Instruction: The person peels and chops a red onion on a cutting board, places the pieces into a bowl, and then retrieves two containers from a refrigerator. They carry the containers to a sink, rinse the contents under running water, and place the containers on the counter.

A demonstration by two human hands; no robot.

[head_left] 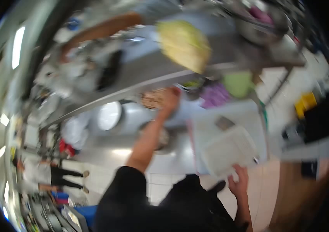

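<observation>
My left hand reaches out over the steel counter, smeared by motion, at the edge of a bowl of light-brown pieces; a small red patch shows by its fingertips, and I cannot tell what it grips. Below that forearm, a round bowl is partly hidden. My right hand is at the near edge of a pale rectangular plastic container, thumb and forefinger apart, fingertips right by the rim. The container lies on a whitish cutting board, with a small grey-brown piece behind it.
Purple shredded food, a green rounded item and a small bowl of greens sit beyond the board. A raised shelf holds a large cabbage and a metal pot. Another person's arm extends over it. A white plate lies left.
</observation>
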